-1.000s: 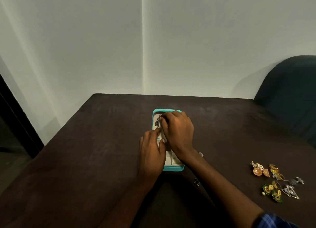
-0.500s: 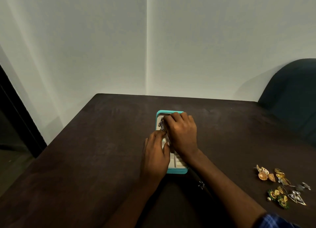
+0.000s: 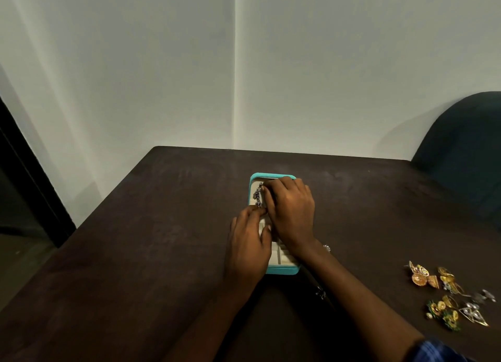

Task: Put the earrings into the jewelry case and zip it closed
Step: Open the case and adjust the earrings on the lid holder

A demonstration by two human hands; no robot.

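A teal jewelry case (image 3: 282, 271) lies open on the dark table, its cream compartments showing. A silver dangling earring (image 3: 257, 194) lies in the far left compartment. My right hand (image 3: 291, 212) reaches over the case, its fingertips curled at the earring's top end and pinching it. My left hand (image 3: 249, 249) rests on the case's near left side, fingertips touching the earring's lower end. A pile of gold, green and silver earrings (image 3: 447, 296) lies at the right. Two small silver pieces (image 3: 320, 292) lie by my right forearm.
The dark table (image 3: 135, 253) stands in a corner of pale walls. A dark blue chair back (image 3: 466, 150) rises past the table's right far edge. A dark doorway strip (image 3: 24, 177) is at the left.
My right hand's fingers have shifted slightly toward the far end of the case along the silver earring. My left hand stays on the case. The view itself drifted a little.
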